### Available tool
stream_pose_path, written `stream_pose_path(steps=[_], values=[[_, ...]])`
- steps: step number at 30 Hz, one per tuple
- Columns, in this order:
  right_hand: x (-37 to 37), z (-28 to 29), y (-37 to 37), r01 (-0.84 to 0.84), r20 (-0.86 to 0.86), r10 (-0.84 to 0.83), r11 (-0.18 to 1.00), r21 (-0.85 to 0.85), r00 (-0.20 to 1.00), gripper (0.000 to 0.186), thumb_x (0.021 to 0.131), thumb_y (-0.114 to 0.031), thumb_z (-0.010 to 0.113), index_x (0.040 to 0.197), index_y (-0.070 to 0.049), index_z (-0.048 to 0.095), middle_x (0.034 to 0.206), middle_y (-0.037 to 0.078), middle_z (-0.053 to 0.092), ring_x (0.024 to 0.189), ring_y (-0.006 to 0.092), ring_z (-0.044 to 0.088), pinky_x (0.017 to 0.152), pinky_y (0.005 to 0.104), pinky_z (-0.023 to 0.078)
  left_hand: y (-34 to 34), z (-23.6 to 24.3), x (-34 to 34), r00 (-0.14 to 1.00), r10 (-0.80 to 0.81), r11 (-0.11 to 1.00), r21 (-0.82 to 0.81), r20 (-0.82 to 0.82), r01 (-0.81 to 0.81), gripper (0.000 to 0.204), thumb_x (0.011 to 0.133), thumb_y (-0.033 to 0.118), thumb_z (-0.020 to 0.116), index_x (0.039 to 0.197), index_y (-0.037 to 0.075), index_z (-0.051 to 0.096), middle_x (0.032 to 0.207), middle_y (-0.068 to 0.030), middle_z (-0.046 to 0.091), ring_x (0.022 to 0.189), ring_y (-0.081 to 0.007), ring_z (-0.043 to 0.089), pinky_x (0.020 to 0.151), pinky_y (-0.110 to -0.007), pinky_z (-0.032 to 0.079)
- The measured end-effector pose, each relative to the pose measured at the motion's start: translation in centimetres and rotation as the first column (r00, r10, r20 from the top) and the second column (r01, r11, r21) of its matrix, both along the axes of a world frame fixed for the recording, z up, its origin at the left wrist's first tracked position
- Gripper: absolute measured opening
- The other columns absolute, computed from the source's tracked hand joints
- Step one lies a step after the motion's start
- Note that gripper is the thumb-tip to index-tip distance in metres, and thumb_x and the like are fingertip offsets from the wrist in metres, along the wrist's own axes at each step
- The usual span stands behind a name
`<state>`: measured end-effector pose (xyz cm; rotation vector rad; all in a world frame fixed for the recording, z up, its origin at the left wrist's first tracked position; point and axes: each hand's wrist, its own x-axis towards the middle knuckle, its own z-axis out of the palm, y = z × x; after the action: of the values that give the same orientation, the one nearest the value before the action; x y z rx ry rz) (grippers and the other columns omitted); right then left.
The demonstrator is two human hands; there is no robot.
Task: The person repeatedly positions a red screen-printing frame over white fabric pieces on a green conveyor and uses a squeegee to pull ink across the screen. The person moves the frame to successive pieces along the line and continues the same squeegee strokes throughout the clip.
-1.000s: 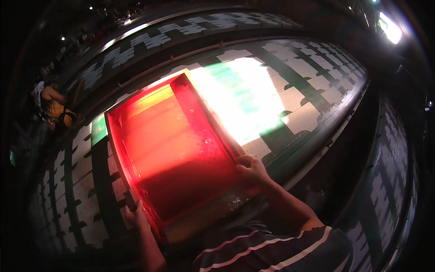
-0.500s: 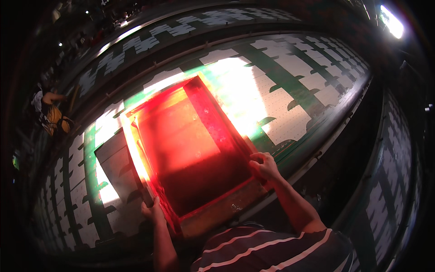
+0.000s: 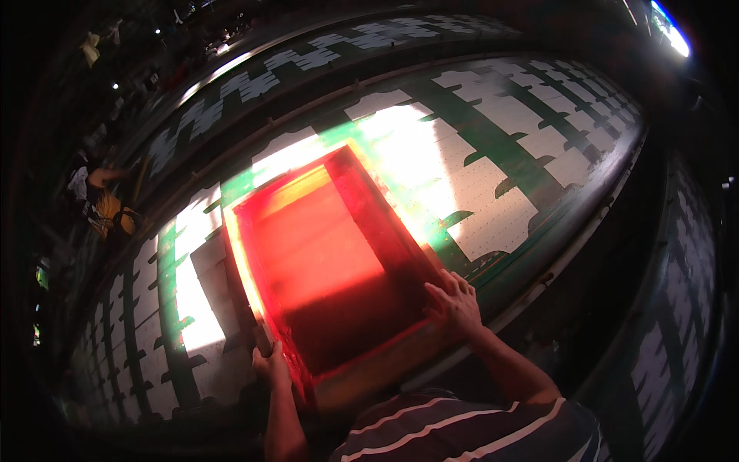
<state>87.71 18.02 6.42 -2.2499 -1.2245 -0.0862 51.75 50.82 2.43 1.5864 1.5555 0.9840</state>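
A screen-printing frame point(image 3: 400, 223) with red mesh lies tilted across the table in front of me, its near end towards my body. Bright light falls on its far part, and the near part is in shadow. My left hand point(image 3: 271, 365) is closed on the frame's near left side, by a short brownish block-like piece point(image 3: 262, 337) on the edge. At the near right corner, my right hand point(image 3: 457, 305) rests on the frame with its fingers spread and its thumb over the inner edge. The frame's underside is hidden.
Pale cut fabric pieces point(image 3: 493, 204) lie in rows on the long green table point(image 3: 454, 127). Similar pieces cover another table point(image 3: 308, 54) beyond and one at right point(image 3: 685, 254). A person in yellow point(image 3: 114, 212) stands at far left. A bright lamp or window point(image 3: 670, 31) shines at upper right.
My right hand's fingers have loosened from a curled grip into a spread on the corner. The whole view has shifted slightly; the left hand keeps its hold.
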Motion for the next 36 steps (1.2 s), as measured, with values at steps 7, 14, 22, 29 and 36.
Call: stream_pose_path(steps=[7,14,22,29,36], values=[[-8.2,2.7,0.6,-0.724,-0.061,0.749,0.612,-0.318,0.659,0.056,0.095,-0.026,0.072,0.150,-0.021,0.067,0.164,0.012,0.051,0.151,0.0346,0.051,0.121,0.0524,0.045,0.8,-0.9,0.0,0.993,0.005,1.000,0.008,-0.115,-0.004,0.032,0.085,0.017,0.091,0.111,0.001,0.079,0.103,-0.0156,0.083,0.098,-0.0332,0.080,0.089,-0.046,0.061],[-11.9,4.6,4.7,-0.578,0.050,0.619,0.757,-0.306,0.784,0.050,0.090,-0.025,0.077,0.139,-0.019,0.074,0.126,0.007,0.074,0.120,0.0291,0.074,0.105,0.0456,0.056,0.3,-0.5,0.2,0.981,0.044,0.999,0.011,-0.190,-0.043,0.041,0.087,0.031,0.090,0.115,0.003,0.079,0.109,-0.0205,0.082,0.105,-0.0426,0.079,0.094,-0.052,0.061],[-11.4,6.7,8.8,-0.559,-0.181,0.562,0.626,-0.544,0.807,0.069,0.082,-0.052,0.091,0.141,-0.021,0.076,0.118,0.010,0.077,0.115,0.0331,0.076,0.100,0.0483,0.060,0.6,-2.0,-0.3,0.999,0.000,0.992,0.123,-0.033,0.004,0.072,0.111,0.058,0.057,0.148,-0.004,0.064,0.145,-0.0306,0.067,0.137,-0.0474,0.063,0.117,-0.052,0.050],[-14.5,6.1,5.7,-0.506,-0.157,0.494,0.730,-0.459,0.855,0.044,0.090,-0.021,0.078,0.134,-0.015,0.080,0.120,0.011,0.079,0.116,0.0351,0.075,0.101,0.0478,0.059,0.9,-3.2,-0.3,0.999,-0.030,0.989,0.146,0.015,0.028,0.077,0.114,0.061,0.048,0.153,-0.005,0.059,0.152,-0.0322,0.062,0.143,-0.0481,0.058,0.122,-0.052,0.046],[-15.4,2.9,5.2,-0.467,0.107,0.506,0.846,-0.258,0.856,0.043,0.088,-0.010,0.073,0.131,-0.014,0.081,0.125,0.009,0.077,0.115,0.0304,0.075,0.101,0.0474,0.058,0.8,-3.2,-0.1,0.998,-0.036,0.996,0.083,0.047,0.032,0.075,0.116,0.058,0.047,0.154,-0.005,0.058,0.153,-0.0319,0.063,0.145,-0.0472,0.057,0.123,-0.052,0.045]])
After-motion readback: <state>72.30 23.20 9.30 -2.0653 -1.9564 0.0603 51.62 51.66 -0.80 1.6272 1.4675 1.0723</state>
